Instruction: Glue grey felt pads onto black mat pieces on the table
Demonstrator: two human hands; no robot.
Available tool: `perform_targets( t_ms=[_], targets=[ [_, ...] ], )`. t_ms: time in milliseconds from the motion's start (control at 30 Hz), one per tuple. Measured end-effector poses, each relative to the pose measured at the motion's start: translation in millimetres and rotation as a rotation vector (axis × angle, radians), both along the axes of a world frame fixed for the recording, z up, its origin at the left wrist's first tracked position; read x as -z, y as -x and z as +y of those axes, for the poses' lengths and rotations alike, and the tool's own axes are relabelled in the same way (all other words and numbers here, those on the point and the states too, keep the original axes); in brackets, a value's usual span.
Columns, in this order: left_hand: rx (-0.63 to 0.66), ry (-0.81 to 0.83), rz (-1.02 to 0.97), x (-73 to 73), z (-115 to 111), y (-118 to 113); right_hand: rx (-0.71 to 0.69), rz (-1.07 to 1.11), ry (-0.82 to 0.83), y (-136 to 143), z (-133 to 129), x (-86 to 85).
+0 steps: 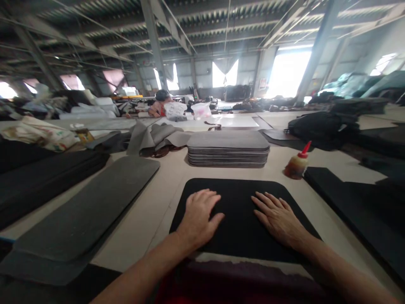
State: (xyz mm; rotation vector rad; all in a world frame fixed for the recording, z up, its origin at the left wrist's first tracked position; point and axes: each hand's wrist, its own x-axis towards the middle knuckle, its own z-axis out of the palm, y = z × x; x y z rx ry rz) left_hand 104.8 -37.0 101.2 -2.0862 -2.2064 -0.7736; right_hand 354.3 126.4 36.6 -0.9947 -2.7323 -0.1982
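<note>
A black sheet with rounded corners [237, 215] lies flat on the table in front of me. My left hand [201, 217] rests on its left part, fingers bent a little and thumb apart, holding nothing. On the right part lies my right hand [276, 215], palm down with fingers spread and nothing in it. Just beyond the sheet stands a neat stack of grey rounded panels [228, 148]. A glue bottle with a red nozzle [296, 165] is upright to the right of that stack.
Long grey panels [88, 207] lie at the left, near dark stacked material [41, 177]. Black panels [351, 202] cover the right side. Crumpled grey material [155, 137] and a black bag [322, 126] are farther back. Across the tables is a person [158, 109].
</note>
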Motion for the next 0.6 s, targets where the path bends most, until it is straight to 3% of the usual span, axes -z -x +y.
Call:
perform_targets(
  t_ms=[100,200,300,500,600],
  targets=[
    [0.168,0.245,-0.007,5.3,0,-35,0.029,-0.022,0.024,5,2,-2.0],
    [0.223,0.343,-0.001,17.7,4,-50,0.022,-0.018,0.056,8,5,-5.0],
    [0.246,0.334,0.031,25.3,8,-53,0.002,-0.016,0.097,10,7,-8.7],
    [0.229,0.329,0.083,24.0,14,-51,-0.038,0.040,0.187,20,17,-17.6],
    [0.222,0.329,0.098,23.9,19,-49,-0.087,0.266,0.232,18,34,-22.1]
  ],
)
